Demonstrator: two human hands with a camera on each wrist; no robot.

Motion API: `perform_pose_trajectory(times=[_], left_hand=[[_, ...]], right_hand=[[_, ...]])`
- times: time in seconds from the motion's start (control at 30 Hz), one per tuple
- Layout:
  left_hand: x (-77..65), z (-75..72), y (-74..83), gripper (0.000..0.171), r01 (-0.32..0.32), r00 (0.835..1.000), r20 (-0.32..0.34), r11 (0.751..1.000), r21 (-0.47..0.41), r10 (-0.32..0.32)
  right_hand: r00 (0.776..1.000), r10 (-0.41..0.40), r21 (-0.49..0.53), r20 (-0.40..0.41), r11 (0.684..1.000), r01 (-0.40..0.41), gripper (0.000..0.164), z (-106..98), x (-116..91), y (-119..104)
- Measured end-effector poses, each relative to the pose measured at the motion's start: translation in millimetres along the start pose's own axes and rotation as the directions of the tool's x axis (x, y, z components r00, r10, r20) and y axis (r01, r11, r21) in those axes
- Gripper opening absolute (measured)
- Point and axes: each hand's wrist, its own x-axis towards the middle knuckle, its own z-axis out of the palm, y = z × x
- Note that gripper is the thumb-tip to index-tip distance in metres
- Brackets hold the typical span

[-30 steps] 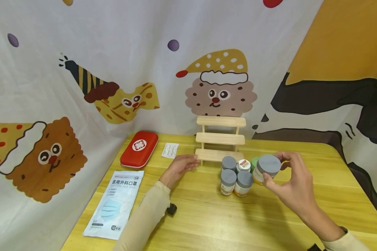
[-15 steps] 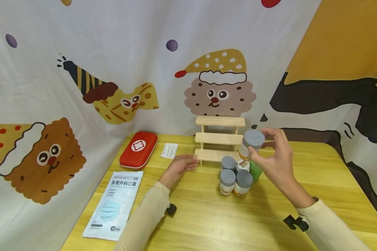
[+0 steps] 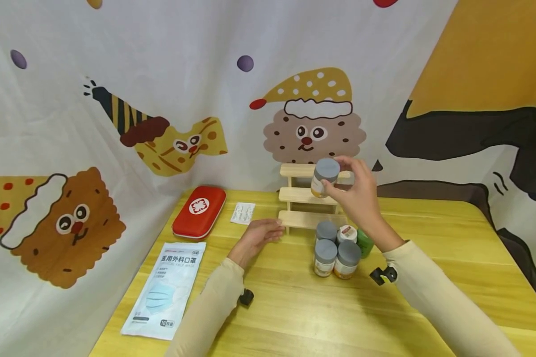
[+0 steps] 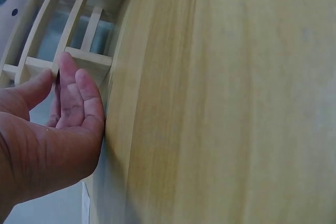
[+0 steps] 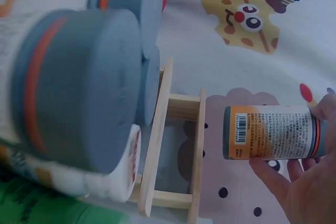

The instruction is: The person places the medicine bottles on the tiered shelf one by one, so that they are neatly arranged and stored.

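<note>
My right hand [image 3: 361, 197] grips a grey-lidded pill bottle [image 3: 325, 173] between thumb and fingers, raised in front of the upper tiers of a small three-tier wooden shelf [image 3: 304, 218]. In the right wrist view the bottle's orange-and-white label [image 5: 270, 132] with a barcode shows. With thumb and fingertips, my left hand [image 4: 58, 129] pinches the left end of the shelf's lowest tier. Several more grey-lidded bottles [image 3: 325, 254] stand in front of the shelf, together with a white-capped bottle [image 3: 347, 233] and a green bottle [image 3: 365, 243] partly hidden behind them.
A red first-aid case [image 3: 199, 211] and a small printed paper [image 3: 243, 213] lie left of the shelf on the wooden table [image 3: 295, 317]. Nearer sits a face mask packet [image 3: 163, 290]. A cartoon-printed cloth [image 3: 232, 99] hangs behind the table.
My right hand has carried the grey-lidded bottle up and to the left, from beside the other bottles to the shelf's upper tiers. The left hand has kept its place on the shelf.
</note>
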Motion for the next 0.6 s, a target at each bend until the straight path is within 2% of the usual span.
perform_pose_trajectory(times=[0.2, 0.4, 0.6], left_hand=[[-1.2, 0.4, -0.4, 0.034, 0.0, 1.0, 0.0, 1.0, 0.005, 0.0], [-3.7, 0.9, -1.3, 0.032, -0.01, 1.0, -0.013, 1.0, -0.008, 0.01], [-4.5, 2.7, 1.0, 0.03, -0.008, 1.0, -0.019, 1.0, -0.014, 0.008]], right_hand=[[1.0, 0.021, -0.034, -0.005, 0.999, -0.021, 0.051, 20, 22, 1], [0.996, 0.084, 0.009, 0.031, 0.996, -0.085, 0.053, 38, 41, -2], [0.994, 0.107, 0.011, 0.03, 0.994, -0.107, 0.052, 48, 60, 7]])
